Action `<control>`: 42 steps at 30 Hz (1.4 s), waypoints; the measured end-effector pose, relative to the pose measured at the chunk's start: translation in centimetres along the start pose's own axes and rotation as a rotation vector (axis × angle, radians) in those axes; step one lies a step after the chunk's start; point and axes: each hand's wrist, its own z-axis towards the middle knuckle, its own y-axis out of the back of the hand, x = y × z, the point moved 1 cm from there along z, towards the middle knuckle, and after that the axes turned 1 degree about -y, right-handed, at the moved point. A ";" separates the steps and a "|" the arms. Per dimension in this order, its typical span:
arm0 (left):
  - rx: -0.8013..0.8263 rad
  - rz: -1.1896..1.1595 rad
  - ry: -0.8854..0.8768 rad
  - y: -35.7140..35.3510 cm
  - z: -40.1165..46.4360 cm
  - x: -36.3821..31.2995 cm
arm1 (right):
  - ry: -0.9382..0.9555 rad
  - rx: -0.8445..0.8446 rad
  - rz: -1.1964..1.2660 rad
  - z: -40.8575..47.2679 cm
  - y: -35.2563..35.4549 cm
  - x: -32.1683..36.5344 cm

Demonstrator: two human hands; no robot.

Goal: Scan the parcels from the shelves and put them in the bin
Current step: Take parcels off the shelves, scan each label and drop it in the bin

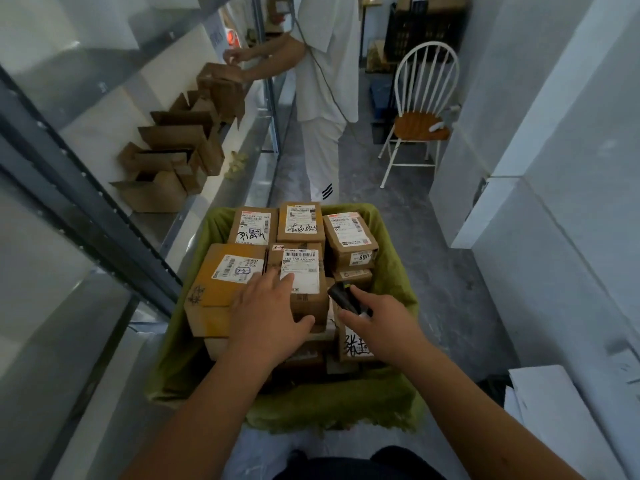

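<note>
My left hand (266, 311) lies flat with loose fingers on top of a brown parcel (304, 282) — the one with the big white label. That parcel sits in the green bin (394, 271), packed tight among other boxes. My right hand (375, 323) grips the black scanner (344, 297), just beside the parcel. Open boxes (166, 168) stand on the shelf to my left.

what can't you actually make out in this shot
- Head view: the parcel under the left hand; the hand covers part of its label.
- The scanner in the right hand: mostly hidden by the fingers.
- Lower parcels in the bin: buried by the top layer.
- Label print: too small and blurred.
- The other person: cut off above the shoulders by the top edge.
</note>
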 end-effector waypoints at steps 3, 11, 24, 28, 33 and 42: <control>-0.024 -0.006 0.087 0.1 -1.8 -1.3 | 0.062 0.056 -0.081 0.4 0.7 -0.8; -0.078 0.018 0.373 -2.6 -8.5 -6.2 | 0.315 0.258 -0.209 -1.0 2.4 -3.8; -0.129 -0.098 0.854 -7.9 -26.1 -9.6 | 0.682 0.577 -0.348 -10.8 1.2 -3.6; -0.221 -0.133 0.982 -7.4 -33.0 -10.0 | 0.826 0.647 -0.347 -14.9 -2.3 -1.8; -0.274 -0.135 1.194 -8.3 -43.5 -9.7 | 1.012 0.745 -0.356 -22.5 -7.4 0.6; -0.418 -0.140 1.560 -9.2 -67.9 -13.4 | 1.336 0.955 -0.408 -44.9 -14.3 3.9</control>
